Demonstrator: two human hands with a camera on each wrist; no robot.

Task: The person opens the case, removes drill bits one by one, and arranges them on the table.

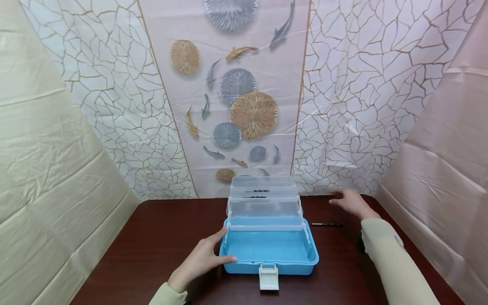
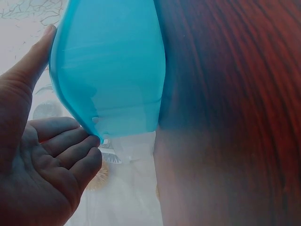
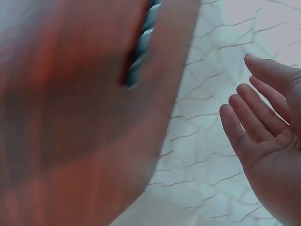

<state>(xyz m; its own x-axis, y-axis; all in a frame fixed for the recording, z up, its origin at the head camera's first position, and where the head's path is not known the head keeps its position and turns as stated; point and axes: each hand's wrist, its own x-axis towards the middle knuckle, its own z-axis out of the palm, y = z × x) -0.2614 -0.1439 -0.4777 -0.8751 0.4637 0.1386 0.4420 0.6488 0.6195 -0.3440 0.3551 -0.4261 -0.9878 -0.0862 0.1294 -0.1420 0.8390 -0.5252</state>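
A blue plastic toolbox [image 1: 268,267] stands on the table with its tiered clear trays [image 1: 263,208] unfolded at the back. My left hand [image 1: 202,259] rests on its left end, thumb on the front rim and fingers along the side; in the left wrist view the palm is off the blue wall [image 2: 113,70]. Two dark drill bits [image 1: 256,191] lie in the upper clear tray. Another drill bit [image 1: 328,224], with a pale shank, lies on the table right of the box. Beyond it, my right hand [image 1: 351,202] hovers with extended fingers, apart from the bit, holding nothing.
The dark wooden table [image 1: 167,237] ends at a rear edge against a patterned cloth [image 1: 236,161]. Cloth walls rise at left and right. A white latch [image 1: 269,278] hangs down from the box's front.
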